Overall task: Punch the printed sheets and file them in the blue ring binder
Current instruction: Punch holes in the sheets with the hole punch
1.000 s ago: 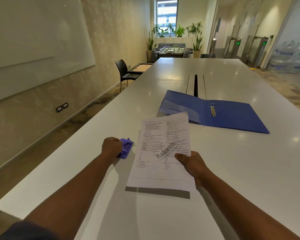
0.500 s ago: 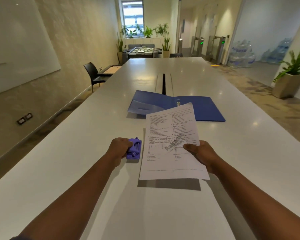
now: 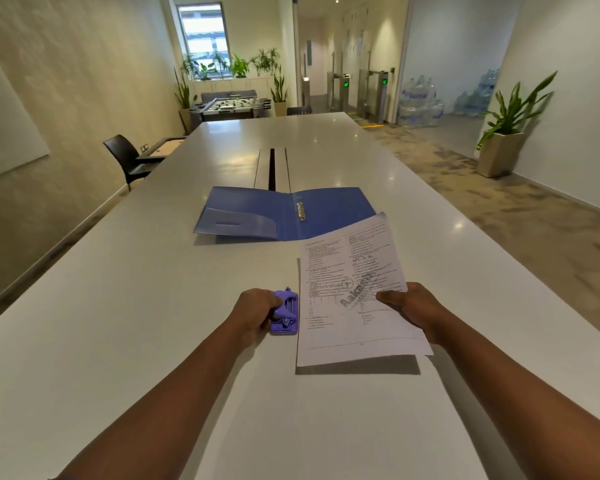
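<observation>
The printed sheets [image 3: 343,271] hang slightly above the white table [image 3: 153,306], pinched at their right edge by my right hand [image 3: 409,308]. Their left edge sits right beside a small purple hole punch [image 3: 284,315] on the table. My left hand [image 3: 253,313] grips the punch from its left side, fingers curled round it. Farther back lies the blue ring binder [image 3: 257,213], open flat, its metal rings [image 3: 300,211] at the middle. The sheets' top corner overlaps the binder's right cover in view.
A cable slot [image 3: 272,168] runs down the table's middle behind the binder. A black chair [image 3: 125,157] stands at the table's left side. A potted plant [image 3: 506,133] and stacked water bottles [image 3: 420,102] stand off to the right.
The view has swung to the right. The sheets have shifted right and tilted a little clockwise, their left edge still beside the punch. My left hand stays on the punch.
</observation>
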